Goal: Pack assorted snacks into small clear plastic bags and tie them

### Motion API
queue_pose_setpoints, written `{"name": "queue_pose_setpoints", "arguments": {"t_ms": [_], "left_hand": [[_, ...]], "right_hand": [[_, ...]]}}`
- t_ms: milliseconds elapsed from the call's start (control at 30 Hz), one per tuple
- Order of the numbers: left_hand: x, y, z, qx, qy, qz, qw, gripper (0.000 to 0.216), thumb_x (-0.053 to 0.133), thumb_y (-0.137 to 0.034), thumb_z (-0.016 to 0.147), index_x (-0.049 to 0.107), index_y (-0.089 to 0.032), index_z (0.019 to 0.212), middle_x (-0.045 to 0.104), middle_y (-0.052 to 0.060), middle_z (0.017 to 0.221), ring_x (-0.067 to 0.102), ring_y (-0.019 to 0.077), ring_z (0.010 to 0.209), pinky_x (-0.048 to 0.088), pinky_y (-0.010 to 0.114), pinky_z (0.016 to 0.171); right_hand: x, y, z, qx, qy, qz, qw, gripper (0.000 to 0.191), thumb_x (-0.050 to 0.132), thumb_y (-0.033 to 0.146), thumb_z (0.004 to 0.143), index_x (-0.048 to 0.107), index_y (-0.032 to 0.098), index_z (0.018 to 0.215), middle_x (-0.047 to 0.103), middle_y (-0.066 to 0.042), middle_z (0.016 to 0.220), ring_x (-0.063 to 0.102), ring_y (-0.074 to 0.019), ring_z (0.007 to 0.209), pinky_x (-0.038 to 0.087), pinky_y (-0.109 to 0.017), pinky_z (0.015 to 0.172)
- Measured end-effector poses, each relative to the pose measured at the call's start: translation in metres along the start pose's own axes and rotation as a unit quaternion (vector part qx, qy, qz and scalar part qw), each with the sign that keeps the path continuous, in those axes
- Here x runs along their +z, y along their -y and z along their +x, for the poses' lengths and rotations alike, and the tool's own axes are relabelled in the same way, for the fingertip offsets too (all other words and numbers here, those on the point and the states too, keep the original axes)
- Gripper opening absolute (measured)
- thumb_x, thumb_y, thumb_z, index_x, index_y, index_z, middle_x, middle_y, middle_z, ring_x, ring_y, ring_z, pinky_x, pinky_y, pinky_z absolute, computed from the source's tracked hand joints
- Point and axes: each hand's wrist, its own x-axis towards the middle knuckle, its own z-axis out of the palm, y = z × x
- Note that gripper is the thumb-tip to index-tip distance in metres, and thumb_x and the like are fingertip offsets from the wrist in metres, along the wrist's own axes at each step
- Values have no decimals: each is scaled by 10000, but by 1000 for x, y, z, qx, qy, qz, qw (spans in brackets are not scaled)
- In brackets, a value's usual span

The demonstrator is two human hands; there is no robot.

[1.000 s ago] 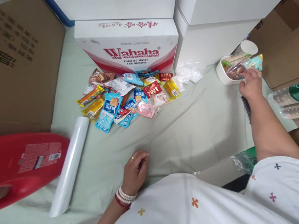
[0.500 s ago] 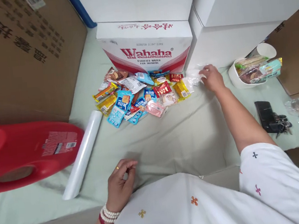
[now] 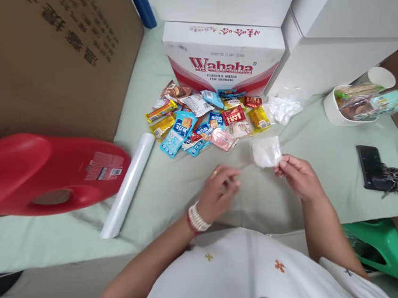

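My right hand (image 3: 298, 172) pinches the lower right corner of a small clear plastic bag (image 3: 266, 152) between thumb and fingers. The bag looks whitish and is held up over the cloth; whether anything is inside I cannot tell. To its left, my left hand (image 3: 221, 191) hovers with curved fingers apart, slightly blurred, holding nothing. Beyond both hands lies a pile of wrapped snacks (image 3: 213, 119) in blue, yellow, red and pink packets. Crumpled clear plastic (image 3: 285, 109) lies at the pile's right end.
A Wahaha water carton (image 3: 225, 61) stands behind the snacks. At left are a red plastic jug (image 3: 67, 148) and a white plastic roll (image 3: 129, 184). A white tub (image 3: 333, 109) of packets, a black phone or wallet (image 3: 369, 162) and keys (image 3: 394, 178) sit at right.
My right hand has drawn back from the crumpled plastic toward me, now with the small bag in it. My left hand has moved right and forward toward it. The view has shifted.
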Motion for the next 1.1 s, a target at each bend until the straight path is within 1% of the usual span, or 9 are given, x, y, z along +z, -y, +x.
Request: {"name": "queue_pose_setpoints", "arguments": {"t_ms": [67, 133, 233, 467, 667, 767, 867, 1033, 1100], "left_hand": [[17, -1, 21, 30, -1, -13, 999, 527, 786, -455, 806, 647, -183, 1235, 628, 134, 1163, 598, 236, 1017, 533, 308, 767], [26, 3, 31, 30, 31, -22, 999, 385, 772, -423, 824, 704, -187, 1120, 661, 109, 1070, 617, 221, 937, 519, 313, 776], [26, 12, 27, -35, 15, -44, 998, 198, 661, -362, 918, 744, -184, 900, 636, 33, 777, 581, 147, 683, 472, 278, 686], [2, 24, 2, -208, -61, -227, 950, 395, 805, -532, 755, 710, -152, 809, 598, -28, 616, 475, 78, 480, 364, 220, 484], [-27, 40, -14, -282, -114, -352, 885, 465, 879, -543, 658, 695, -137, 789, 521, -60, 527, 367, 27, 410, 216, 186, 419], [-31, 43, -20, -291, -115, -371, 875, 477, 885, -541, 647, 697, -136, 817, 511, -67, 504, 367, 28, 404, 208, 183, 414], [-28, 41, -22, -288, -107, -353, 884, 497, 878, -544, 652, 719, -132, 880, 507, -75, 476, 380, 37, 393, 226, 183, 410], [-19, 30, -22, -256, -91, -297, 916, 433, 863, -527, 690, 727, -135, 813, 569, -48, 499, 440, 55, 407, 311, 197, 425], [-20, 29, -22, -248, -108, -280, 921, 416, 868, -519, 688, 717, -141, 773, 586, -41, 524, 458, 59, 422, 325, 198, 430]], "right_hand": [[17, -4, -13, -2, 22, 25, 999, 305, 694, 515, 898, 700, 224, 807, 616, -24, 759, 528, -160, 700, 441, -293, 674], [27, -5, -17, 17, 32, 60, 998, 305, 698, 500, 902, 684, 218, 788, 589, -16, 727, 508, -149, 679, 428, -279, 652], [42, -6, -12, 43, 39, 107, 993, 334, 717, 532, 883, 652, 217, 790, 566, -5, 731, 496, -136, 665, 440, -262, 628], [88, -15, 0, 39, 92, 47, 994, 354, 816, 519, 783, 667, 232, 925, 661, -15, 837, 585, -156, 730, 508, -278, 661], [33, -14, 28, 5, -96, 12, 995, 328, 802, 483, 776, 656, 239, 939, 582, 25, 733, 521, -124, 592, 458, -267, 579], [4, -2, 40, -17, -182, -170, 968, 446, 781, 519, 764, 671, 220, 1076, 631, -44, 959, 558, -147, 653, 513, -343, 676], [16, 12, 33, -74, -220, -306, 923, 458, 739, 520, 800, 676, 211, 1132, 622, -101, 1160, 558, -148, 691, 523, -379, 760], [105, 11, 1, -59, 112, -135, 983, 274, 748, 465, 847, 706, 260, 1024, 701, -36, 961, 628, -187, 825, 511, -290, 703], [129, 3, -3, -26, 159, -65, 985, 272, 766, 458, 835, 718, 257, 1012, 710, -22, 920, 630, -181, 803, 504, -284, 697]]}}
